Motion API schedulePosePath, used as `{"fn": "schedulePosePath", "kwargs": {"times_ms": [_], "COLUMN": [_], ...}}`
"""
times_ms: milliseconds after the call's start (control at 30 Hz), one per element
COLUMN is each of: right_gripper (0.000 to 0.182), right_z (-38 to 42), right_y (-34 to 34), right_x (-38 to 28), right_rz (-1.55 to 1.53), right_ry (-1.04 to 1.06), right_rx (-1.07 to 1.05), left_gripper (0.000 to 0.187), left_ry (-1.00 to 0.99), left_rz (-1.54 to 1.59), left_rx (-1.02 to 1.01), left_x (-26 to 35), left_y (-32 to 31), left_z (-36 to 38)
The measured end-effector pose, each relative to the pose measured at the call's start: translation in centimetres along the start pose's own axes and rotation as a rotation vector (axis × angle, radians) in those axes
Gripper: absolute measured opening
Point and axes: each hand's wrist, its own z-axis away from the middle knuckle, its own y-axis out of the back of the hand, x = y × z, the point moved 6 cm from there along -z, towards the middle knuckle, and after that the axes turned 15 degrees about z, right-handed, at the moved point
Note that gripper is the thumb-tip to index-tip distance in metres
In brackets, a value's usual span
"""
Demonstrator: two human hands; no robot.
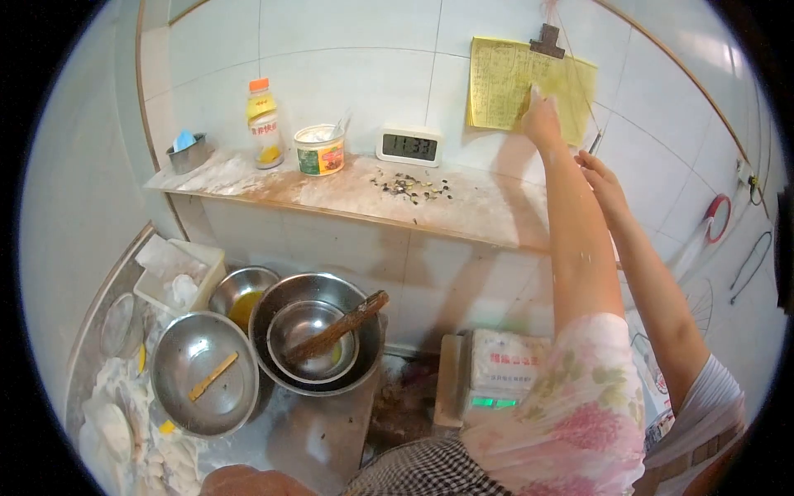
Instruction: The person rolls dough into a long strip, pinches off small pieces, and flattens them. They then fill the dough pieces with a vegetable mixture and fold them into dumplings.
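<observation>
My right hand (542, 122), at the end of a flower-patterned sleeve, reaches up to a yellow sheet of handwritten paper (500, 83) on the wall. Its index finger points at the lower middle of the sheet, fingertip right at the paper; nothing shows in the hand. A black clip (547, 41) grips the sheet's top edge. What appears to be part of my left hand (260, 481) shows at the bottom edge, its fingers hidden. Beside my right arm, another person's hand (602, 178) is raised close to a pen (596, 142) hanging on a string.
On the floury shelf (496, 217) stand a bottle (265, 124), a tub (319, 150) and a digital clock (409, 145), with scattered seeds (412, 188). Below are metal bowls (203, 343), a wooden stick (335, 329), a white bin (217, 285) and a scale (494, 403) bearing a bag.
</observation>
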Motion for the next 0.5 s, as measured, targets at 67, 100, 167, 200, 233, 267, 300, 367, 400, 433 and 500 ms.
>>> {"fn": "schedulePosePath", "kwargs": {"times_ms": [67,100,167,200,233,267,300,367,400,433,500], "right_gripper": [0.057,0.056,0.056,0.056,0.056,0.055,0.055,0.05,0.047,0.048,0.049], "right_z": [0.3,0.4,1.2,2.1,3.2,5.1,7.6,15.1,18.7,21.6,27.6], "right_y": [-0.1,-0.2,-0.8,-0.3,0.1,1.1,2.4,5.2,5.6,3.6,7.3], "right_x": [-0.1,-0.4,-1.5,-3.0,-5.0,-7.7,-10.5,-16.9,-19.3,-21.4,-25.2], "right_rz": [0.036,0.063,0.12,0.132,0.091,-0.011,-0.125,-0.352,-0.444,-0.123,-0.517], "right_ry": [0.001,0.008,0.044,0.093,0.173,0.269,0.358,0.427,0.487,0.576,0.927], "right_rx": [-0.034,-0.044,-0.039,0.012,0.088,0.152,0.189,-0.039,-0.198,-0.439,-0.241], "left_gripper": [0.036,0.036,0.035,0.035,0.034,0.033,0.032,0.03,0.029,0.029,0.029], "left_ry": [0.065,0.09,0.077,0.052,-0.01,-0.014,-0.019,0.055,0.072,0.046,0.054], "left_rz": [0.042,0.042,-0.038,-0.074,-0.098,-0.115,-0.131,-0.115,-0.094,-0.049,-0.055], "left_rx": [-0.078,-0.083,0.026,0.069,0.081,0.084,0.086,0.05,0.019,-0.039,-0.042], "left_x": [0.2,0.3,0.5,0.7,0.8,1.0,1.1,1.6,1.7,1.5,1.3], "left_y": [0.5,0.5,-0.4,-0.7,-0.7,-0.8,-0.8,-0.7,-0.6,-0.2,-0.4], "left_z": [-0.1,-0.4,-0.7,-0.5,0.2,0.3,0.4,0.2,0.3,1.0,1.1]}}
